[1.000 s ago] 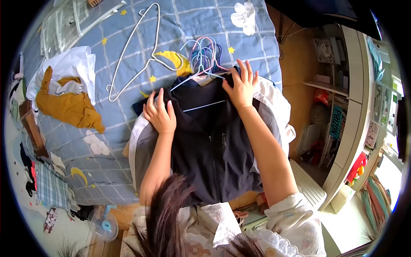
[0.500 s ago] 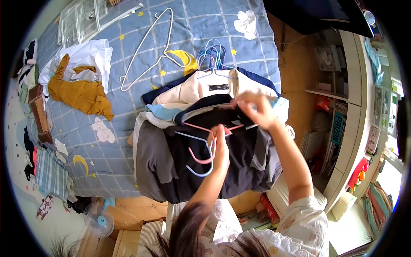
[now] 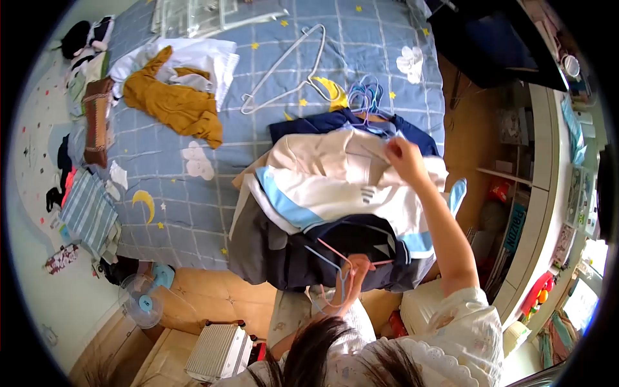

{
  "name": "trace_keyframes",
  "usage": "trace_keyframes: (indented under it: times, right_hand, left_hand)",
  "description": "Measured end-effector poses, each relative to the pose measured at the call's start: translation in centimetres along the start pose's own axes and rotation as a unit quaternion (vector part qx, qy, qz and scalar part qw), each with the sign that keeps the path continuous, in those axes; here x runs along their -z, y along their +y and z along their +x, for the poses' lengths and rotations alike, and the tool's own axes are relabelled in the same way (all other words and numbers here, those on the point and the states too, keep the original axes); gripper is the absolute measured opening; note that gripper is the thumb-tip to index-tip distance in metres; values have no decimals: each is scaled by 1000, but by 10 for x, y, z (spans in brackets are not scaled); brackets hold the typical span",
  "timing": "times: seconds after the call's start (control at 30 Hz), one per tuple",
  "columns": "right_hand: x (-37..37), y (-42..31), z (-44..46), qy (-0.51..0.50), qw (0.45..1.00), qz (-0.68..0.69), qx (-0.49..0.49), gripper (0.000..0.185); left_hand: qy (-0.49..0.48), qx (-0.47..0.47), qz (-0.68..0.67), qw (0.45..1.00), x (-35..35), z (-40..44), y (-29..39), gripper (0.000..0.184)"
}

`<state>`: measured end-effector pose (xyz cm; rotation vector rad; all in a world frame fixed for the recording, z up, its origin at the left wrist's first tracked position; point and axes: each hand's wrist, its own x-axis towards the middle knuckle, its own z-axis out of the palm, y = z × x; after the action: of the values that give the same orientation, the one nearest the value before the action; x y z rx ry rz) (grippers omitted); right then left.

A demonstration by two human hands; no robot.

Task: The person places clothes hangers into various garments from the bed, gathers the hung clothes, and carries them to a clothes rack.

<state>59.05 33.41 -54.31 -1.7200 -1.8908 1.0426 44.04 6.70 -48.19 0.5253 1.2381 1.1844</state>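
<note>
My left hand (image 3: 351, 277) is closed round the necks of a pink hanger and a light blue hanger, near the bed's front edge. A white and light blue jacket (image 3: 322, 197) with a dark collar hangs on the pink one, above a black and grey jacket (image 3: 258, 251). My right hand (image 3: 405, 158) is closed at the neck of a cream garment (image 3: 309, 151); whether it pinches the cloth or a hanger is hard to see. Beneath lies a navy garment (image 3: 412, 134), with several blue and purple hanger hooks (image 3: 365, 97) just above.
A white hanger (image 3: 290, 68) lies on the blue checked bed (image 3: 245, 158). Left of it are a mustard garment (image 3: 171, 103) and white cloth (image 3: 222, 64). A fan (image 3: 142, 302) and a suitcase (image 3: 216, 351) stand on the floor; shelves (image 3: 516, 174) are at right.
The black jacket, then the white and blue one, have been folded down toward me. My left hand has taken hold of their hangers and come closer; my right hand has moved to the cream garment.
</note>
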Motion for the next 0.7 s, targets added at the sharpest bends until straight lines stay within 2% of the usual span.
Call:
trace_keyframes:
  times: [0.07,0.23,0.33,0.37,0.4,0.5,0.6,0.63,0.67,0.7]
  right_hand:
    - [28,-71,-53,29,999,26,-10,16]
    - [63,-171,-195,59,997,24,-39,14]
    - [70,-226,-275,66,990,81,-91,12]
    - [68,-239,-297,90,988,108,-72,12]
    - [66,-255,-320,99,986,122,-64,13]
    - [56,-303,-392,39,993,96,-52,15]
    - [40,-340,-460,33,983,176,40,9]
    - [35,-346,-481,30,985,159,54,8]
    - [31,-352,-502,27,987,141,67,7]
    - [29,-361,-522,14,987,130,94,7]
  left_hand:
    - [-29,-51,3,998,-2,-22,30,11]
    - [-158,-176,141,961,10,-76,102,24]
    - [-125,-73,108,984,17,-124,141,42]
    - [-128,-67,37,989,18,-140,145,49]
    - [-116,-73,39,990,20,-156,145,47]
    - [-119,-110,-41,986,30,-204,152,46]
    - [-130,-152,-99,975,47,-257,172,29]
    - [-119,-151,-90,977,55,-278,172,23]
    - [-91,-189,-60,976,62,-296,165,20]
    - [-78,-171,-70,980,71,-317,167,19]
